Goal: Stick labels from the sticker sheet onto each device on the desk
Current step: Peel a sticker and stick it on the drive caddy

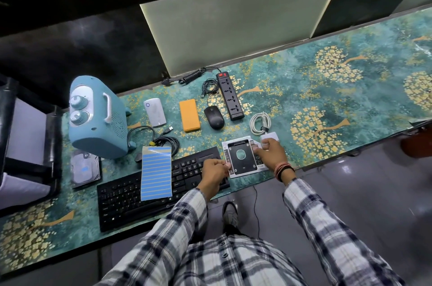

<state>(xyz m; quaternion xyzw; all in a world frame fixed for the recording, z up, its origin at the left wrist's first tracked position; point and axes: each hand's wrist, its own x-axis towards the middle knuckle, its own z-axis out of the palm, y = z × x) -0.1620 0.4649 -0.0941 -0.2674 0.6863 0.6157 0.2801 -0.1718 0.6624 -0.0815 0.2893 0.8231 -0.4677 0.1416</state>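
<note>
Drive caddy (243, 157) sits on the bench (327, 103) near its front edge, w/ both your hands on it: left hand (214, 171) pinches its 7 o'clock corner, right hand (272, 153) grips the 3 o'clock edge. Sticker sheet (156, 174) lies at 9 o'clock across the keyboard (149, 194). Mouse (214, 117) and power strip (230, 96) at 12 o'clock, blue heater (98, 119) further at 10.
</note>
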